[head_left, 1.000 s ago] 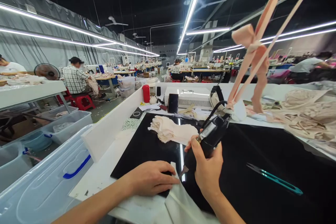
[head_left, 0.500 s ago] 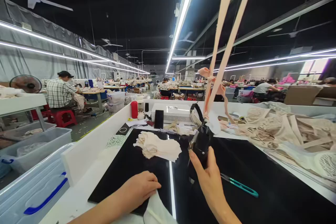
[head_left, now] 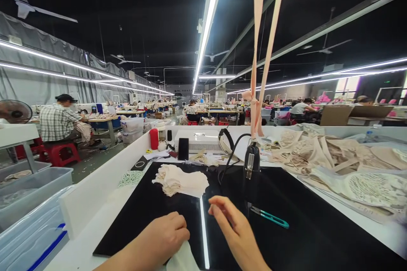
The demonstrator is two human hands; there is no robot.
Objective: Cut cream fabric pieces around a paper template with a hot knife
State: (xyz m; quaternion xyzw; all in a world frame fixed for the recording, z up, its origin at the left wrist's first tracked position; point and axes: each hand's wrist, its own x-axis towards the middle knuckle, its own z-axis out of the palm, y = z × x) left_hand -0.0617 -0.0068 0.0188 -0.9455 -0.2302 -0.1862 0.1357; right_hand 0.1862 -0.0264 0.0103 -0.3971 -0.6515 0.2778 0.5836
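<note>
white cloth [head_left: 182, 258], left hand [head_left: 168, 233] (gripping), right hand [head_left: 233, 229]

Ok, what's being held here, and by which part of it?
The left hand holds the cloth near its far end; the right hand holds nothing.

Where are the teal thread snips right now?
In the head view, the teal thread snips lie on the black board, to the right of the right hand and below the black corded tool in the picture.
</note>
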